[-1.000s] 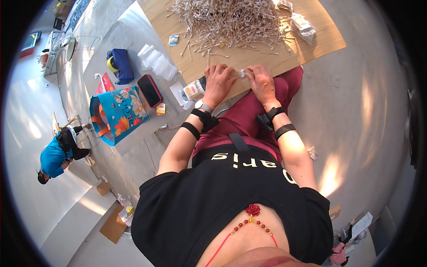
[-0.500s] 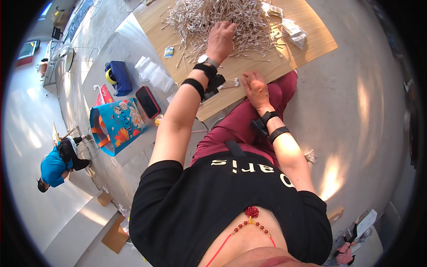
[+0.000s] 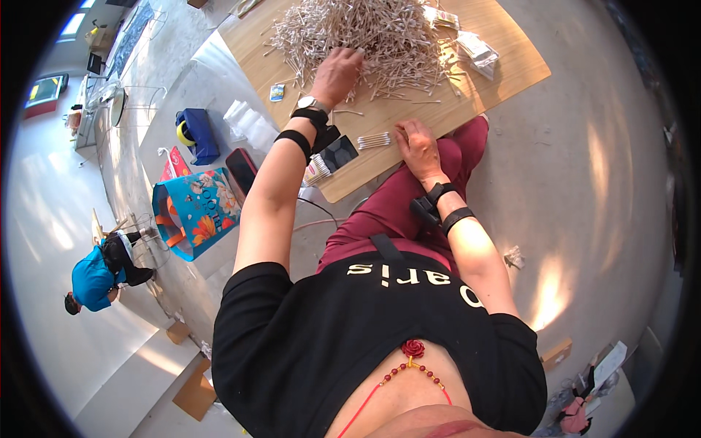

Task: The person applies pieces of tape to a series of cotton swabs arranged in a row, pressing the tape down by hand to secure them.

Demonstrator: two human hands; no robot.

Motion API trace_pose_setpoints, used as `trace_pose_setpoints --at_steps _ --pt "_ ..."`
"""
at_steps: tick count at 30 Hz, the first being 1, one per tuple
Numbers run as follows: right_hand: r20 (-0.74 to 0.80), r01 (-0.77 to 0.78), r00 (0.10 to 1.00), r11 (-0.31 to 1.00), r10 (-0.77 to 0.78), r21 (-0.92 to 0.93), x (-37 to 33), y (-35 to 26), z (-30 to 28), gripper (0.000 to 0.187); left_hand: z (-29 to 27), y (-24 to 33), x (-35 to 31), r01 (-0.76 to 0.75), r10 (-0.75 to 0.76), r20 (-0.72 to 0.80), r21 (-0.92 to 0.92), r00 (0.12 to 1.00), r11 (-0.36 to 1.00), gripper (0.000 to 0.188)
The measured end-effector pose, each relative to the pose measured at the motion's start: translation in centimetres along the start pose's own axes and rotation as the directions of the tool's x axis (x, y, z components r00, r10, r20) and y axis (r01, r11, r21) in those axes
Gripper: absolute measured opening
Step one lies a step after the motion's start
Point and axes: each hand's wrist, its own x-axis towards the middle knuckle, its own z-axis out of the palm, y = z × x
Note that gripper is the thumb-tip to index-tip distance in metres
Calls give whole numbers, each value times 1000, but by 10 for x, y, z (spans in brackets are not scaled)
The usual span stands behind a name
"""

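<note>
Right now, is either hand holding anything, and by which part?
For the left hand, at the cotton swab pile, it cannot be told. The right hand shows nothing held; it rests beside the small swab row.

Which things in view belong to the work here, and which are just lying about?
Apparently in use:
cotton-swab pile, left hand at it
short swab row, right hand beside it
wooden table

Apparently just lying about:
phone
blue floral bag
cardboard sheet

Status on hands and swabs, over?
Left hand at near edge of swab pile. Right hand beside small swab row. Dark flat item left of that row.
</note>
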Motion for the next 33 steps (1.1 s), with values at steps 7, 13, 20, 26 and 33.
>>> trace_pose_setpoints --at_steps 7,13,20,26,33 --pt "-3 16 1000 1000 -16 9 1 2 3 17 -49 -5 -2 423 -510 -52 -489 859 763 17" --pt "-21 23 1000 1000 -23 -6 -2 9 6 16 -54 14 -16 336 -359 38 -456 933 824 17" --pt "2 26 1000 999 -26 -25 -1 6 6 16 -38 39 -39 220 -198 108 -263 974 940 26" --pt "-5 -12 1000 1000 12 8 -1 7 7 17 -40 54 -67 377 -399 -25 -279 917 883 28" --pt "-10 -23 1000 999 24 24 1 4 7 15 -7 59 -114 389 -386 56 -193 921 901 14"
